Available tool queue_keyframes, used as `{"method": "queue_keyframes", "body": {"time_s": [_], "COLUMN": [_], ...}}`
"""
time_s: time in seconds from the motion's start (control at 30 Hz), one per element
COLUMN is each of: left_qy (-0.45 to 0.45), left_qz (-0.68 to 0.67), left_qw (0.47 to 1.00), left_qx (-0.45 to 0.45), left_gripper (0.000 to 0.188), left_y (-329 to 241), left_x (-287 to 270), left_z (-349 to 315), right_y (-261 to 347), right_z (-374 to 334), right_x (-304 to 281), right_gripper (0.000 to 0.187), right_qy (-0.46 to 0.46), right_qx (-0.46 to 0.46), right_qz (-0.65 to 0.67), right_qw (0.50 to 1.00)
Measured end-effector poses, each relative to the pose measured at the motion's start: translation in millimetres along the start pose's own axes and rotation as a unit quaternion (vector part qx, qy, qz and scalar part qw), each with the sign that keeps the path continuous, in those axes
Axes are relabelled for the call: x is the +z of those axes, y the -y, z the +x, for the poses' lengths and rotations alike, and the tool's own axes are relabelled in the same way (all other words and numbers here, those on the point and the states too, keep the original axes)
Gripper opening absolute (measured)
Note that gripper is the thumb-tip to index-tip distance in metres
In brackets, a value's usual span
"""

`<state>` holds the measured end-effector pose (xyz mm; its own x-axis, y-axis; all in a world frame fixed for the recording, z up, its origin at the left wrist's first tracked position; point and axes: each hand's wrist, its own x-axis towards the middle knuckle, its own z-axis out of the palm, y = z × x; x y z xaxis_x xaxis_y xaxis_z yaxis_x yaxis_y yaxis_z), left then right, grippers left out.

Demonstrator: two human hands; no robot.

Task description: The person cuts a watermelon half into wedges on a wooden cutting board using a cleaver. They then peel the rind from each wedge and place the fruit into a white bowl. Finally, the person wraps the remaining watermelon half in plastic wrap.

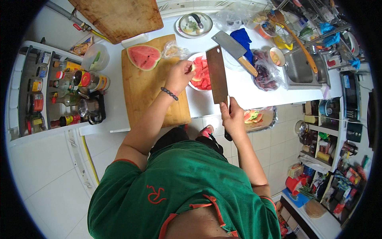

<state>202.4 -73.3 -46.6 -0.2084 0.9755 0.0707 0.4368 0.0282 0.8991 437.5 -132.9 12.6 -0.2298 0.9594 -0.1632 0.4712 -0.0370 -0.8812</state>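
My right hand point(234, 119) is wrapped round the dark handle of a cleaver point(217, 77), whose broad blade points away from me, just right of a white bowl. Red watermelon chunks point(203, 75) fill that bowl. At the bowl's left edge my left hand point(179, 77), with a beaded bracelet on its wrist, pinches a small pale-green piece that looks like watermelon rind point(193, 68). Left of this hand, a large cut wedge of watermelon point(144, 57) lies flesh up on the far part of a wooden cutting board point(159, 107).
A second cleaver point(230, 44) with a wooden handle lies near a blue cloth point(240, 40). Bagged dark fruit point(266, 73) sits before the sink point(304, 69). A lidded dish point(195, 26) stands at the back. Below the counter is a bin point(260, 123) with rinds; jars point(95, 81) stand left.
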Motion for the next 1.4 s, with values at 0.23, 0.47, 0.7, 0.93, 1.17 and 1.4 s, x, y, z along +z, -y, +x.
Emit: {"method": "queue_keyframes", "body": {"time_s": [0.23, 0.47, 0.7, 0.93, 1.17, 1.4], "left_qy": [0.016, -0.007, -0.035, -0.013, -0.036, -0.065], "left_qz": [-0.05, -0.122, -0.106, -0.071, -0.096, -0.159], "left_qw": [0.998, 0.991, 0.993, 0.997, 0.994, 0.985], "left_qx": [-0.025, -0.049, -0.037, -0.04, -0.028, -0.031], "left_gripper": [0.025, 0.024, 0.027, 0.026, 0.026, 0.026], "left_y": [-6, 2, 2, -11, 2, 17], "left_x": [4, 1, -5, -2, -2, -6], "left_z": [1, 1, 2, 2, 4, 3], "right_y": [9, 7, 10, 5, -15, -14], "right_z": [3, 3, 4, 10, 12, 17], "right_x": [15, 6, 1, 17, 10, -1], "right_gripper": [0.018, 0.021, 0.021, 0.019, 0.02, 0.022], "right_qy": [0.02, 0.053, -0.003, 0.04, 0.081, 0.059], "right_qx": [-0.068, 0.108, -0.039, -0.097, 0.119, 0.179], "right_qz": [-0.16, 0.113, -0.086, -0.283, 0.149, 0.31], "right_qw": [0.985, 0.986, 0.996, 0.953, 0.978, 0.932]}}
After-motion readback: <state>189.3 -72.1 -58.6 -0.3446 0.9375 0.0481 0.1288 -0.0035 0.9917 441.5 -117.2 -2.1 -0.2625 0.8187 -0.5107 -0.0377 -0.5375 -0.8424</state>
